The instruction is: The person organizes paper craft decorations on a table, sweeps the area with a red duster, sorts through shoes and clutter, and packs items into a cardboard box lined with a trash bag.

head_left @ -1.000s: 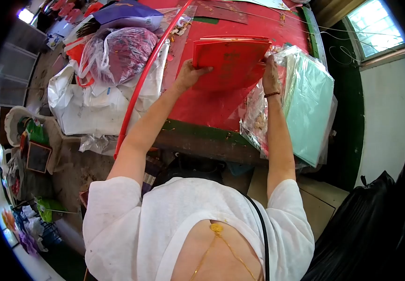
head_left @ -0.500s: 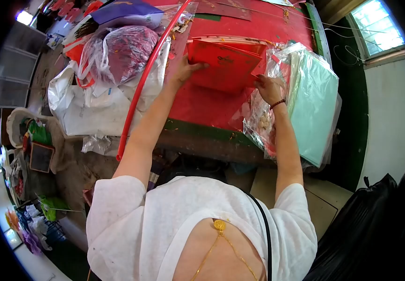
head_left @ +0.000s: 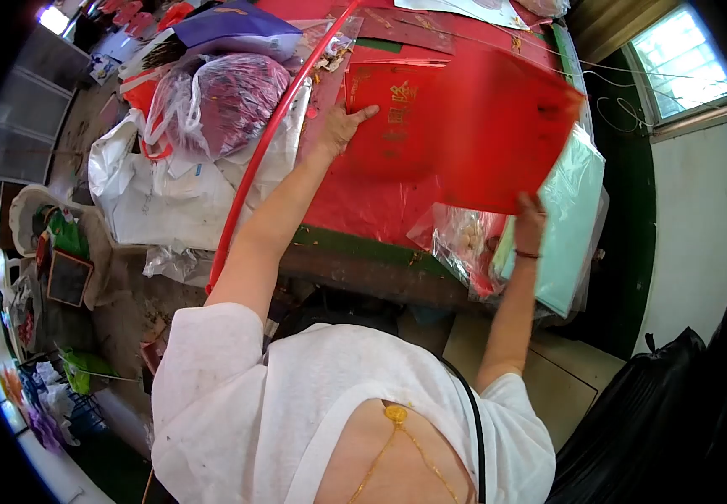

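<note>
Red paper sheets with gold characters (head_left: 397, 109) are on the red table covering. At their left edge is my left hand (head_left: 345, 130), its thumb over the front and its other fingers mostly hidden. My right hand (head_left: 530, 218) pinches the lower right corner of a red sheet (head_left: 510, 134), swung out to the right and blurred by motion. This sheet overlaps the pale green sheets in clear plastic (head_left: 561, 260) and a crumpled clear bag (head_left: 464, 235) in view.
A long red tube (head_left: 256, 143) runs along the left of the workspace. Beyond it lie white plastic sheeting (head_left: 162, 206), a clear bag of dark red material (head_left: 233, 101) and a purple bag (head_left: 233, 29). Black bags (head_left: 657, 412) stand at the lower right.
My right hand has moved right and toward me, swinging a red sheet open over the pale green sheets. Gold characters now show beside my left hand, which stays at the left edge.
</note>
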A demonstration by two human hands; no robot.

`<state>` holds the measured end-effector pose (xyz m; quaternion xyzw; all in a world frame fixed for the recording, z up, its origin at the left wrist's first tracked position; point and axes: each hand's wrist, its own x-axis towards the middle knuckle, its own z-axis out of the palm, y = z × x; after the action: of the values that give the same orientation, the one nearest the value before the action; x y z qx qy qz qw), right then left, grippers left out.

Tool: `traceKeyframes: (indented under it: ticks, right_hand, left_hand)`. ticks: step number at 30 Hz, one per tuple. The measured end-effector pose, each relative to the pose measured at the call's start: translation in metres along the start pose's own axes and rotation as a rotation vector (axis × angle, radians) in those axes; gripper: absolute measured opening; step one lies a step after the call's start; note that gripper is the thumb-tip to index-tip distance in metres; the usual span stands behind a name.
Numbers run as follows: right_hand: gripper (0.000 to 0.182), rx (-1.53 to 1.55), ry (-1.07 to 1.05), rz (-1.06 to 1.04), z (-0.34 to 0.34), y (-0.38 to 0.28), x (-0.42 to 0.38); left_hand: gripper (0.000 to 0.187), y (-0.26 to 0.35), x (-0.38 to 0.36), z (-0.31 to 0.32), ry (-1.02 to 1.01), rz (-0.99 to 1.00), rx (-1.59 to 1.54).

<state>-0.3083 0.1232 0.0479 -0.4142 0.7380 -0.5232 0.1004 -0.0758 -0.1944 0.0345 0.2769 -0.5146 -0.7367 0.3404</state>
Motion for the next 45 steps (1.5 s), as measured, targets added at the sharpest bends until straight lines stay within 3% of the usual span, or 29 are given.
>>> traceKeyframes:
  ticks: [1,4,6,8,10,12,14,16,19,21,22,25,29,31,35,37,38,40,42,43,45]
  right_hand:
    - [0.021,0.821,0.180,0.377,0.038,-0.022,-0.005]
    - [0.016,0.761,0.018,0.405,0.119,-0.011,-0.012]
    - [0.017,0.732,0.016,0.469,0.156,0.016,-0.014]
    - [0.018,0.698,0.012,0.537,0.170,0.022,-0.009]
    - [0.029,0.137,-0.049,0.398,0.172,0.015,-0.003]
    - [0.040,-0.049,-0.124,0.499,0.163,0.007,0.011]
    - [0.050,-0.213,0.214,0.208,0.157,0.013,0.026]
    - [0.053,0.002,0.256,0.197,0.137,0.009,0.052]
    - [0.054,0.052,0.225,0.082,0.104,-0.017,0.080]
    - [0.063,0.618,0.166,0.070,0.095,-0.061,0.080]
    - [0.063,0.620,0.166,0.073,0.098,-0.060,0.075]
    - [0.076,0.925,-0.046,0.329,0.115,-0.015,0.054]
    - [0.073,0.821,-0.049,0.314,0.138,-0.058,0.027]
    - [0.070,0.758,-0.004,0.213,0.150,-0.038,0.013]
    - [0.063,0.480,0.127,-0.115,0.155,-0.010,-0.024]
    - [0.059,0.433,0.242,-0.084,0.159,-0.046,-0.019]
    - [0.057,0.426,0.342,-0.008,0.161,-0.063,-0.014]
    - [0.056,0.563,0.342,-0.008,0.153,-0.058,0.006]
    - [0.057,0.547,0.320,-0.221,0.143,-0.057,0.010]
    - [0.057,0.582,0.260,-0.177,0.145,-0.046,0.004]
    - [0.058,0.561,0.213,-0.133,0.157,-0.024,-0.007]
  left_hand:
    - [0.039,-0.003,-0.004,0.004,0.003,0.005,0.003]
    - [0.039,-0.023,-0.008,0.009,0.116,0.140,-0.059]
    - [0.039,-0.052,0.003,-0.002,0.279,-0.005,-0.298]
    - [0.038,-0.048,-0.011,0.010,0.240,0.019,-0.169]
    - [0.037,-0.044,-0.021,0.017,0.197,0.039,-0.042]
    - [0.036,-0.040,-0.027,0.020,0.114,-0.051,-0.194]
    - [0.037,-0.031,-0.031,0.024,0.098,0.015,-0.162]
    - [0.038,-0.014,-0.036,0.031,0.083,0.075,-0.131]
    - [0.036,0.031,-0.049,0.045,-0.165,0.222,0.017]
    - [0.043,0.038,-0.057,0.046,-0.219,0.244,0.094]
    - [0.049,0.040,-0.061,0.045,-0.269,0.268,0.169]
    - [0.062,0.010,-0.065,0.018,-0.166,0.149,0.126]
    - [0.068,-0.008,-0.076,0.011,-0.138,0.125,-0.117]
    - [0.071,-0.032,-0.068,0.017,0.073,0.430,0.238]
    - [0.062,0.003,-0.097,0.028,0.031,0.375,0.097]
    - [0.050,0.005,-0.100,0.026,-0.017,0.122,0.101]
    - [0.050,0.012,-0.103,0.031,-0.016,0.118,0.101]
    - [0.042,0.035,-0.100,0.051,-0.005,0.289,0.081]
    - [0.043,0.061,-0.103,0.050,-0.051,0.346,0.152]
    - [0.044,0.065,-0.107,0.048,-0.100,0.405,0.221]
    - [0.043,0.035,-0.107,0.037,-0.100,0.306,0.287]
